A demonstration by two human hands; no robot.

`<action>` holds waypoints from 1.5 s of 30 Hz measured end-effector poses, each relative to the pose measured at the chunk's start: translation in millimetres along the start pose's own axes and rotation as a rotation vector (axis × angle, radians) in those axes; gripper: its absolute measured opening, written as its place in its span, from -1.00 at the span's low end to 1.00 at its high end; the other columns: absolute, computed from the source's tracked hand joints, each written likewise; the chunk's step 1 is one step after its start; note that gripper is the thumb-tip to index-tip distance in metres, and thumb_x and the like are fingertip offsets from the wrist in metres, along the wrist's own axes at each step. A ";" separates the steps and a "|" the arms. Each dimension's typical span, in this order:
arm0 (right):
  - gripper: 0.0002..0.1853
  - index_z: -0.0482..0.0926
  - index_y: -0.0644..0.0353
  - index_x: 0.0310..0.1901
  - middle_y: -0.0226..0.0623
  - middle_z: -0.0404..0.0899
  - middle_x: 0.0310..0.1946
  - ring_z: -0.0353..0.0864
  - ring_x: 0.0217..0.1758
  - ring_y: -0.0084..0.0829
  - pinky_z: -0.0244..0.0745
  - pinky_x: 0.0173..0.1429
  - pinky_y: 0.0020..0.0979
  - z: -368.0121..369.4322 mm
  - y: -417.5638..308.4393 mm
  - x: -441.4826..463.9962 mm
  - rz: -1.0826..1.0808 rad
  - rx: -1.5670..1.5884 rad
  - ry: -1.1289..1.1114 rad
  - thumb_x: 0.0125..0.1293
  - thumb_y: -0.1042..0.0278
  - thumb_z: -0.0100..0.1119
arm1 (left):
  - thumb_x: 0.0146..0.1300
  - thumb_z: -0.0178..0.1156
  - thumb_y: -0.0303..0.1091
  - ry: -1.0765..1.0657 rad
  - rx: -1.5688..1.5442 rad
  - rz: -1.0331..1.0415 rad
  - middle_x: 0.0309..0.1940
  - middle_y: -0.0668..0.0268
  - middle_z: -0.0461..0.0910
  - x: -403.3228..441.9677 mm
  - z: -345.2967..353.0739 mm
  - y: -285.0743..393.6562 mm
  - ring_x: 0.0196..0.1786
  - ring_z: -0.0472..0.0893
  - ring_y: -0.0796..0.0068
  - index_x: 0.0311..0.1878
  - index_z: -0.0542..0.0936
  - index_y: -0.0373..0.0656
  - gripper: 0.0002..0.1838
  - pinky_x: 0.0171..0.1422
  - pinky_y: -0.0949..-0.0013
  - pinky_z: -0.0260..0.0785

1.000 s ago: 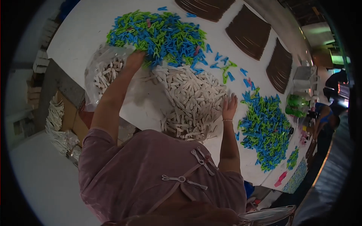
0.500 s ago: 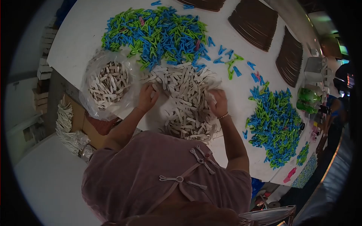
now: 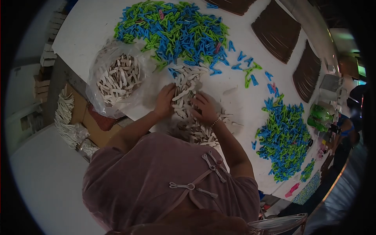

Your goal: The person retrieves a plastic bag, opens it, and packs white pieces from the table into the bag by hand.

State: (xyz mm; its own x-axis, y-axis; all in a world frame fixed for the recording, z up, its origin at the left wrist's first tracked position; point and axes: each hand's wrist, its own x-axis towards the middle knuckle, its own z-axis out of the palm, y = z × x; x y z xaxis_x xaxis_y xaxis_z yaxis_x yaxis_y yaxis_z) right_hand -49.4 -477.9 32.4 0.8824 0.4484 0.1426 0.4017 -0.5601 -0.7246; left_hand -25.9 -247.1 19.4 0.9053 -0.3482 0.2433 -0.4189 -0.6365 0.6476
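Note:
A heap of flat white strips [image 3: 187, 84] with rounded ends lies on the white table between my hands. My left hand [image 3: 166, 100] rests against the heap's left side, fingers stretched out along it. On the other side, my right hand [image 3: 204, 109] touches the strips with its fingers spread, and a beaded bracelet circles its wrist. More strips lie nearer my body, partly hidden by my right hand and arm. Left of my left hand, a clear plastic bag [image 3: 93, 88] stands open, filled with similar strips.
Blue and green plastic clips [image 3: 172, 29] form a big pile beyond the strips. Another clip pile [image 3: 284, 139] is at the right. Brown fanned stacks [image 3: 276, 30] lie at the far right. Bottles [image 3: 321, 113] stand along the right edge. A cardboard box [image 3: 96, 131] sits below the left edge.
My hands have come closer together, the right one moving left. The strips between them are drawn into a narrower heap. The table appears shifted slightly as the view moved.

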 end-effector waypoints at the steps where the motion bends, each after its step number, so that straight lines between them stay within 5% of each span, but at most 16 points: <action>1: -0.60 0.49 0.10 0.00 -0.04 0.37 0.10 0.30 0.21 -0.02 0.20 0.27 -0.10 -1.9 2.6 -0.6 -0.001 0.000 -0.004 0.08 0.29 0.19 | 0.12 0.03 -0.49 0.002 -0.002 -0.004 0.08 0.01 0.36 -11.5 3.0 -2.0 0.12 0.36 -0.06 0.09 0.41 -0.18 -0.60 0.22 0.07 0.21; 3: -0.66 0.51 0.13 -0.06 -0.06 0.42 0.02 0.44 0.07 -0.09 0.34 0.16 -0.18 -10.9 14.6 -2.1 0.090 0.182 -0.122 0.11 0.28 0.20 | 0.10 0.01 -0.50 -0.165 -0.384 -0.092 0.07 0.03 0.37 -33.1 11.9 -15.5 0.11 0.37 -0.05 0.02 0.45 -0.19 -0.64 0.22 0.07 0.20; 4: -0.67 0.50 0.14 -0.07 -0.09 0.43 -0.01 0.47 0.01 -0.10 0.39 0.08 -0.19 -18.6 24.1 5.4 0.107 0.098 0.030 0.10 0.32 0.21 | 0.11 0.00 -0.49 -0.070 -0.141 0.047 0.08 0.04 0.36 -20.3 -2.3 -5.9 0.09 0.39 -0.03 -0.03 0.47 -0.23 -0.68 0.21 0.10 0.21; 7: -0.61 0.44 0.14 -0.02 -0.17 0.44 -0.10 0.50 -0.11 -0.10 0.48 -0.07 -0.20 -45.0 31.5 53.7 0.278 -0.187 0.311 0.05 0.42 0.21 | 0.15 0.03 -0.43 0.087 -0.072 -0.009 0.08 0.04 0.35 22.4 -8.6 -16.8 0.09 0.38 -0.02 0.01 0.44 -0.23 -0.67 0.20 0.10 0.22; 10: -0.57 0.40 0.13 0.01 -0.14 0.44 -0.12 0.51 -0.11 -0.12 0.48 -0.11 -0.19 -48.9 70.5 72.9 0.265 -0.535 0.098 0.05 0.41 0.20 | 0.17 0.07 -0.37 0.101 -0.027 -0.078 0.08 0.06 0.35 59.4 -0.8 -21.7 0.09 0.37 0.00 0.06 0.41 -0.21 -0.63 0.20 0.10 0.21; 13: -0.60 0.43 0.13 -0.02 -0.09 0.44 -0.13 0.50 -0.10 -0.07 0.47 -0.08 -0.16 -75.5 81.7 78.5 0.358 -0.429 -0.111 0.03 0.44 0.18 | 0.15 0.11 -0.39 0.195 0.029 -0.074 0.08 0.08 0.35 73.9 2.4 -47.1 0.11 0.35 0.01 0.12 0.38 -0.19 -0.57 0.20 0.09 0.20; 16: -0.64 0.45 0.11 -0.05 -0.12 0.45 -0.15 0.49 -0.11 -0.06 0.46 -0.06 -0.17 -100.6 99.9 78.6 0.407 -0.421 0.191 0.06 0.43 0.17 | 0.14 0.12 -0.43 0.216 0.107 -0.121 0.09 0.11 0.34 72.8 -2.9 -58.5 0.10 0.34 0.00 0.14 0.38 -0.16 -0.55 0.20 0.09 0.20; 20: -0.64 0.44 0.15 -0.03 -0.11 0.43 -0.10 0.48 -0.08 -0.07 0.45 -0.03 -0.17 -96.6 93.4 88.1 0.341 -0.520 0.423 0.09 0.39 0.14 | 0.12 0.10 -0.52 0.172 0.195 -0.111 0.03 0.13 0.38 71.7 -2.2 -58.1 0.00 0.41 0.05 0.18 0.36 -0.13 -0.51 0.12 0.15 0.28; 23: -0.63 0.44 0.17 0.00 -0.10 0.43 0.00 0.46 -0.03 -0.05 0.43 0.00 -0.18 -50.1 72.2 95.5 0.057 -0.251 0.144 0.11 0.38 0.17 | 0.14 0.09 -0.57 0.121 0.002 -0.154 -0.07 0.16 0.42 65.7 3.1 -71.3 -0.12 0.47 0.15 0.19 0.35 -0.11 -0.50 0.01 0.24 0.35; 26: -0.62 0.45 0.14 0.01 -0.12 0.40 0.06 0.40 0.06 -0.05 0.36 0.09 -0.15 -17.4 50.4 104.1 0.073 -0.247 0.146 0.13 0.35 0.18 | 0.16 0.07 -0.60 0.306 -0.172 -0.258 -0.14 0.16 0.43 69.2 1.8 -78.5 -0.21 0.50 0.25 0.15 0.35 -0.19 -0.55 -0.08 0.29 0.38; 28: -0.61 0.45 0.13 0.03 -0.14 0.38 0.09 0.37 0.10 -0.05 0.31 0.13 -0.13 -4.3 41.9 105.4 0.079 -0.346 0.197 0.14 0.32 0.17 | 0.20 0.07 -0.53 0.672 -0.671 -0.605 -0.14 0.14 0.42 78.8 -2.2 -80.6 -0.15 0.48 0.25 0.07 0.39 -0.24 -0.66 0.00 0.28 0.34; 31: -0.58 0.43 0.12 0.06 -0.14 0.34 0.12 0.32 0.15 -0.07 0.22 0.18 -0.07 2.3 26.0 84.2 0.148 -0.372 0.165 0.14 0.30 0.15 | 0.21 0.10 -0.47 0.890 -0.389 -0.485 -0.11 0.11 0.42 80.2 -4.4 -81.9 -0.04 0.44 0.20 0.05 0.39 -0.24 -0.67 0.10 0.24 0.27; 32: -0.58 0.43 0.13 0.07 -0.14 0.36 0.10 0.32 0.15 -0.08 0.21 0.18 -0.06 3.6 23.8 73.0 0.108 -0.369 0.126 0.14 0.30 0.13 | 0.21 0.10 -0.47 0.890 -0.391 -0.487 -0.11 0.11 0.42 72.7 -5.8 -75.9 -0.04 0.44 0.20 0.05 0.39 -0.24 -0.67 0.10 0.24 0.27; 34: -0.57 0.42 0.13 0.08 -0.15 0.38 0.08 0.32 0.15 -0.09 0.20 0.18 -0.05 0.2 13.6 54.9 0.072 -0.368 0.085 0.14 0.30 0.12 | 0.21 0.11 -0.40 0.427 0.082 -0.150 -0.02 0.11 0.39 53.5 -15.6 -48.5 0.07 0.36 0.13 0.13 0.34 -0.20 -0.59 0.23 0.16 0.16; 37: -0.56 0.43 0.13 0.04 -0.16 0.42 0.04 0.35 0.12 -0.11 0.21 0.17 -0.05 -7.0 2.4 42.8 0.059 -0.291 -0.053 0.07 0.31 0.17 | 0.22 0.09 -0.30 0.057 0.028 -0.028 0.10 0.12 0.35 45.5 -1.0 -42.3 0.18 0.29 0.06 0.17 0.31 -0.20 -0.55 0.32 0.07 0.06; 45: -0.62 0.40 0.18 0.10 -0.08 0.38 0.14 0.47 -0.05 -0.05 0.43 -0.03 -0.17 -12.5 36.9 90.6 0.224 -0.061 0.070 0.22 0.36 0.06 | 0.26 0.04 -0.15 0.038 0.178 -0.035 0.19 0.12 0.29 76.0 9.8 -32.3 0.26 0.26 0.04 0.15 0.36 -0.17 -0.55 0.37 0.01 0.00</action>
State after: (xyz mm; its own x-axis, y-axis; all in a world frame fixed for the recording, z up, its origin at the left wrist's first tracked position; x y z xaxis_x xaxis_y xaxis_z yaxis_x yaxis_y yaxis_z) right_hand 48.4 -466.6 27.0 0.9652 0.2598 0.0310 0.2062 -0.6821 -0.7016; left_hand 55.7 -259.8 9.9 0.9202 -0.2996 0.2519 -0.3898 -0.7606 0.5193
